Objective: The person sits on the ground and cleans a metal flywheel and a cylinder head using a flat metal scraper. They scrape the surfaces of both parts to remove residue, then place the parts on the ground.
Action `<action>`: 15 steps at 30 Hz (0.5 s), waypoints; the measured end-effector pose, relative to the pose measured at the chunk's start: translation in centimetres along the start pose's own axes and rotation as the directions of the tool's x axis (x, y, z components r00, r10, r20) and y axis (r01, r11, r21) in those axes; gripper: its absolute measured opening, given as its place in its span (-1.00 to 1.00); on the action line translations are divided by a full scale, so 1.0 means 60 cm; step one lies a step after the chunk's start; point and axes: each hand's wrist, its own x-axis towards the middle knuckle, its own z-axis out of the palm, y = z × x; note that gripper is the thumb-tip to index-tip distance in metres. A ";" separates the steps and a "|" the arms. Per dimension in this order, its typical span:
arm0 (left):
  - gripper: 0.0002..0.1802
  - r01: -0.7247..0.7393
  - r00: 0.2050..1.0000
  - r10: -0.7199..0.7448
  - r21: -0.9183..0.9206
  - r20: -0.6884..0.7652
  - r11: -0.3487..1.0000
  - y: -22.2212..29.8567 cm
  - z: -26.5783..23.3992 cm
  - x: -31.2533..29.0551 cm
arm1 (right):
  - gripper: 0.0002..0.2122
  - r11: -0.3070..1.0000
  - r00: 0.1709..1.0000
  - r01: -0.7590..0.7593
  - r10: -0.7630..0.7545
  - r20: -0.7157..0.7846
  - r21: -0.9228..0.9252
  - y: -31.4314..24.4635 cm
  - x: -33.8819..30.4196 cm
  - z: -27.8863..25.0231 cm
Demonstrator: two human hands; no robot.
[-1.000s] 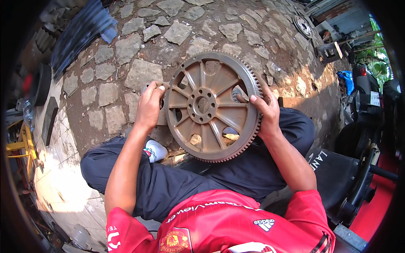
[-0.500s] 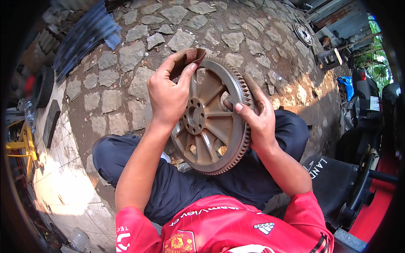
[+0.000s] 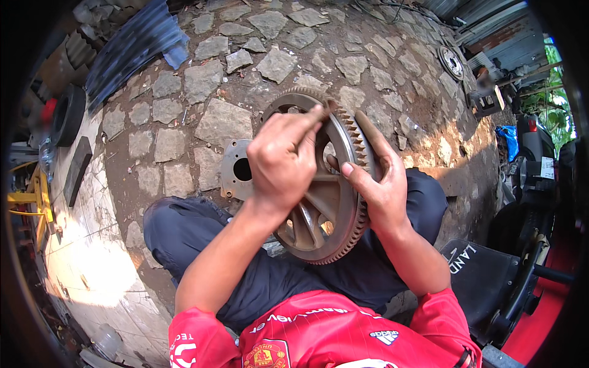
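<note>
A heavy metal flywheel (image 3: 322, 199) with spokes and a toothed rim stands tilted between my legs, its spoked face turned toward my left. My right hand (image 3: 381, 184) is closed on the right side of the toothed rim, thumb in front and fingers behind. Across the upper part of the wheel lies my left hand (image 3: 283, 156), fingers pinched on a small brown piece of sandpaper (image 3: 332, 105). The sandpaper touches the rim near the teeth, mostly hidden by the fingers. The hub of the wheel is covered by my left hand.
A grey metal plate with a round hole (image 3: 230, 161) lies on the stone paving beyond my left knee. Further left are a dark bar (image 3: 77, 172), a tire (image 3: 67, 115) and a yellow metal frame (image 3: 40, 205). On the right stands a black panel (image 3: 475, 270) beside red bodywork.
My left hand has moved right and down with the sandpaper, from the wheel's upper left onto its toothed rim. The metal plate behind has come into view. My right hand keeps its grip.
</note>
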 end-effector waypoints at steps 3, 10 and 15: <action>-0.71 0.064 0.998 -0.064 0.041 0.003 0.997 -0.018 0.009 -0.014 | -0.19 0.997 0.998 0.036 -0.039 -0.039 -0.066 0.006 -0.001 0.000; -0.73 0.005 0.999 -0.006 0.048 0.036 0.999 -0.025 0.009 -0.016 | -0.20 0.999 0.999 0.012 -0.010 -0.051 0.051 0.008 -0.006 0.008; -0.66 -0.119 0.989 0.109 0.108 0.095 0.987 -0.029 0.005 0.000 | -0.20 0.996 0.998 0.055 -0.057 -0.028 -0.063 0.017 -0.001 -0.007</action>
